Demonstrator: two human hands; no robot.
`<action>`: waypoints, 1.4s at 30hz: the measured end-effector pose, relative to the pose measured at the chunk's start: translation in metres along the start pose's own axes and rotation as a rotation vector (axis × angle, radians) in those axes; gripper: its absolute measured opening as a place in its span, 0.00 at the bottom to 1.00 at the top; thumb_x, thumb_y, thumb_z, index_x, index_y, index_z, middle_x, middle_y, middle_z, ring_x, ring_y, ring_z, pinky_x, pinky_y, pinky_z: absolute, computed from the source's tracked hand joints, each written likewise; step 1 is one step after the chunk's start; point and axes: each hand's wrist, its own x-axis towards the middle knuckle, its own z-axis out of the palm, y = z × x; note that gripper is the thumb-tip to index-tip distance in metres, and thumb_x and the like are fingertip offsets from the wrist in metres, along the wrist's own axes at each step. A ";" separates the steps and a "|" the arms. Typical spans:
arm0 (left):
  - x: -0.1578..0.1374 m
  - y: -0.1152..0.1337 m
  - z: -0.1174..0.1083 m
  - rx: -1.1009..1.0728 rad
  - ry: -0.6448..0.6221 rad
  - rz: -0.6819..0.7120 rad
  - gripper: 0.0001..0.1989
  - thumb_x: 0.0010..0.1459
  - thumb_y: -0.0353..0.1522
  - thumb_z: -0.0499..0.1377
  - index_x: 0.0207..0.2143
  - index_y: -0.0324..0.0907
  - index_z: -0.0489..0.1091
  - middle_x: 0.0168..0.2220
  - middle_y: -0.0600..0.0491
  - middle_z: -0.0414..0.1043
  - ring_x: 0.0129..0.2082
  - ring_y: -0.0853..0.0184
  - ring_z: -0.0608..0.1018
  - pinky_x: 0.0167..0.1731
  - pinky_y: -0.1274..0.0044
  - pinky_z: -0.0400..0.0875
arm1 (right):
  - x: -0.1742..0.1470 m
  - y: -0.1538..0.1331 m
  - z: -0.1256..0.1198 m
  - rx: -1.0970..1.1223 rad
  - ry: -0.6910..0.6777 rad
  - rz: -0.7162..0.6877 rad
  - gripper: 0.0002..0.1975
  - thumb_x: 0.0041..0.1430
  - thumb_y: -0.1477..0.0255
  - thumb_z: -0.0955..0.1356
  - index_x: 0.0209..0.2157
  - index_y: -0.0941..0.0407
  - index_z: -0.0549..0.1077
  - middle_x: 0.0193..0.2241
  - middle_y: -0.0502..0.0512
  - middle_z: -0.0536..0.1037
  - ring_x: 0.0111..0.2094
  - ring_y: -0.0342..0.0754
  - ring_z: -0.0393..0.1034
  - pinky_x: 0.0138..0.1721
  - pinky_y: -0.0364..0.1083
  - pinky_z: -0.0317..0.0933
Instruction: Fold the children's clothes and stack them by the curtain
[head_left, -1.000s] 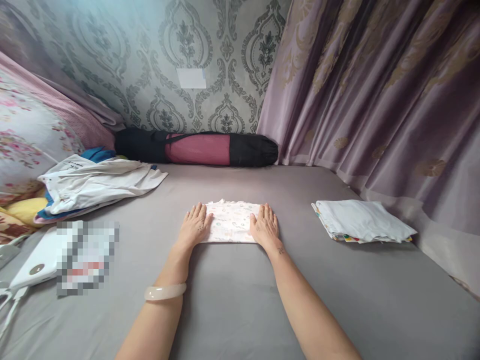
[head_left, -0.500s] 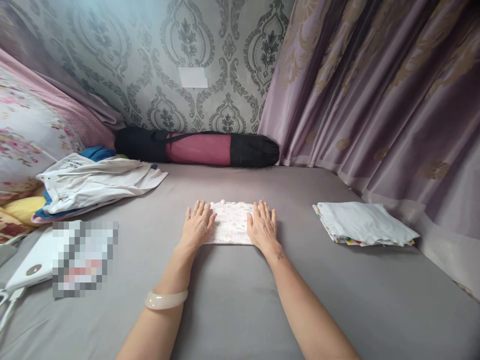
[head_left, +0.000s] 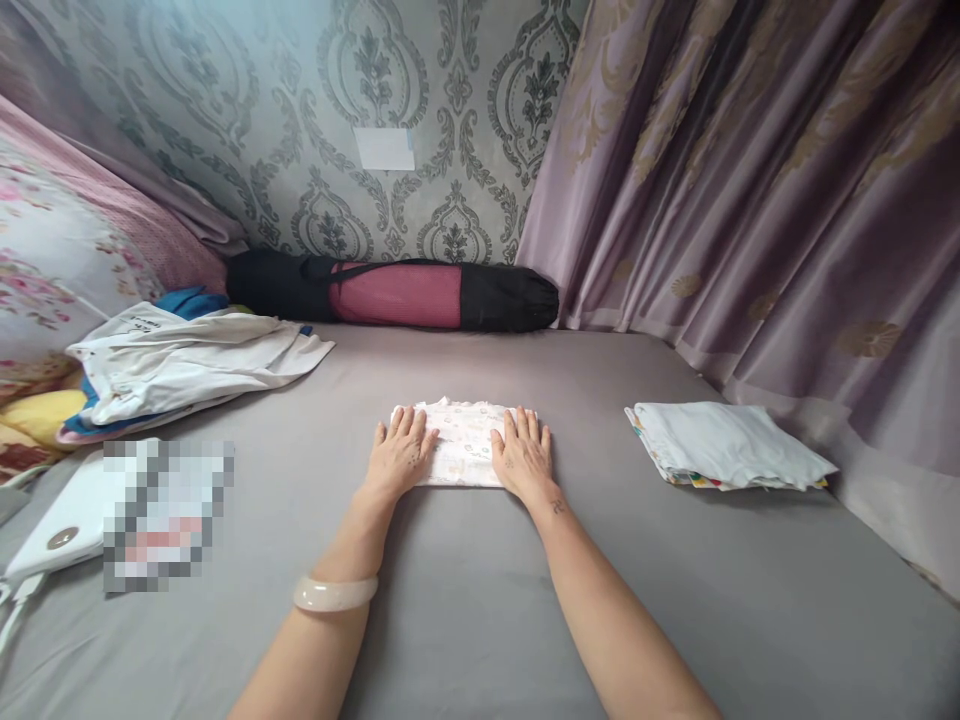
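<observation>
A pale garment with a small print [head_left: 463, 445] lies folded into a flat rectangle on the grey bed sheet [head_left: 465, 590]. My left hand [head_left: 397, 455] rests palm down on its left end, fingers stretched out and pointing away from me. On the right end my right hand [head_left: 523, 450] lies flat in the same way, fingers slightly apart. The middle of the cloth shows between the two hands, and a ruffled bit sticks up at its far edge. Neither hand grips the fabric.
Folded white clothes [head_left: 731, 445] are stacked at the right. Loose garments [head_left: 202, 355] heap at the left, near a white device with a cable [head_left: 71, 520] and a blurred-out item [head_left: 169, 520]. A black and red rolled bag [head_left: 394, 293] lies along the wall; curtains [head_left: 720, 200] hang right.
Both hands have shifted slightly inward on the folded garment, so more of its left and right ends shows. The garment itself has stayed in place.
</observation>
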 end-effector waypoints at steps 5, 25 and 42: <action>-0.001 0.002 -0.004 0.007 0.027 -0.001 0.25 0.68 0.41 0.40 0.62 0.41 0.58 0.66 0.44 0.55 0.67 0.55 0.55 0.62 0.57 0.52 | 0.000 -0.001 -0.003 -0.001 0.013 -0.007 0.28 0.70 0.62 0.54 0.65 0.60 0.56 0.67 0.64 0.53 0.68 0.58 0.42 0.65 0.62 0.35; -0.003 0.017 0.008 0.018 0.081 0.078 0.28 0.68 0.42 0.42 0.63 0.36 0.59 0.66 0.41 0.55 0.67 0.53 0.57 0.64 0.58 0.51 | -0.006 -0.017 0.002 0.053 0.051 -0.135 0.27 0.70 0.63 0.53 0.65 0.60 0.57 0.67 0.63 0.54 0.67 0.56 0.45 0.65 0.59 0.36; -0.004 0.035 0.019 -0.023 0.217 0.180 0.26 0.68 0.39 0.44 0.60 0.35 0.63 0.63 0.38 0.60 0.65 0.51 0.60 0.62 0.57 0.54 | -0.009 -0.028 0.002 0.107 0.042 -0.231 0.26 0.69 0.67 0.53 0.65 0.60 0.58 0.67 0.60 0.52 0.68 0.52 0.43 0.66 0.57 0.35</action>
